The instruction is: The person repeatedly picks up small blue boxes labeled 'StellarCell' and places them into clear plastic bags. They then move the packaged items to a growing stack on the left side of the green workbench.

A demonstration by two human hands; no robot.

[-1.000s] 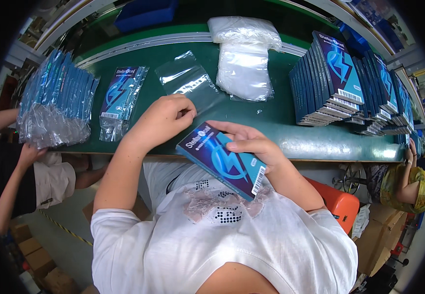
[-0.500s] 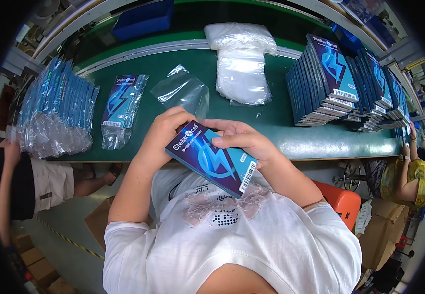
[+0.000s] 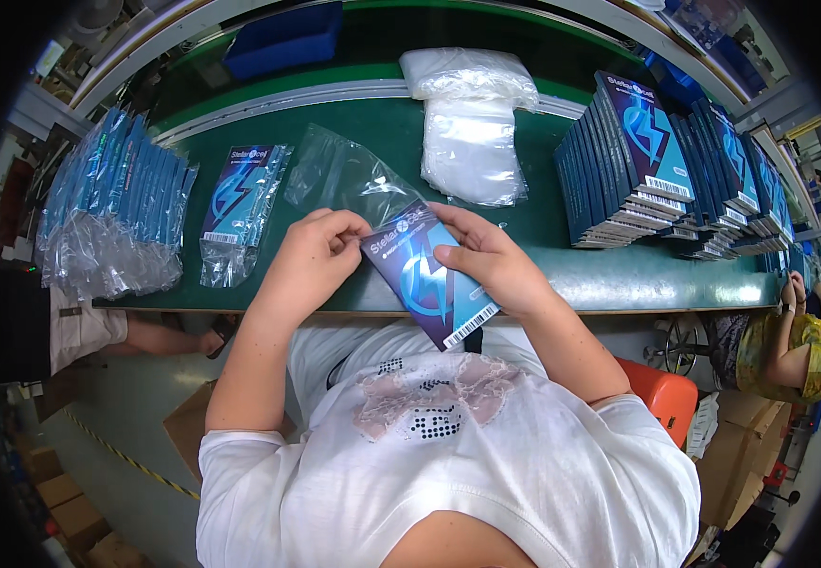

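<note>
My right hand (image 3: 494, 260) grips a flat blue box (image 3: 426, 270) with a lightning-bolt design, thumb on its front face. The box is tilted, its barcode end toward me. A clear plastic bag (image 3: 358, 180) lies beyond it, and the box's far end meets the bag's mouth. My left hand (image 3: 320, 251) pinches the bag's near edge beside the box's upper left corner. How far the box reaches into the bag is hard to make out. Left of my hands lies a bagged blue box (image 3: 237, 194) on the green table.
Many bagged boxes (image 3: 112, 204) stand in a row at the left. A stack of clear bags (image 3: 470, 142) lies at the back middle. Tall stacks of unbagged boxes (image 3: 623, 166) fill the right. A blue bin (image 3: 282, 40) sits behind; other people stand at both sides.
The box has moved away from my body and turned steeper, its far end now at the bag's mouth. My left hand has let go of the box and now holds the bag's edge.
</note>
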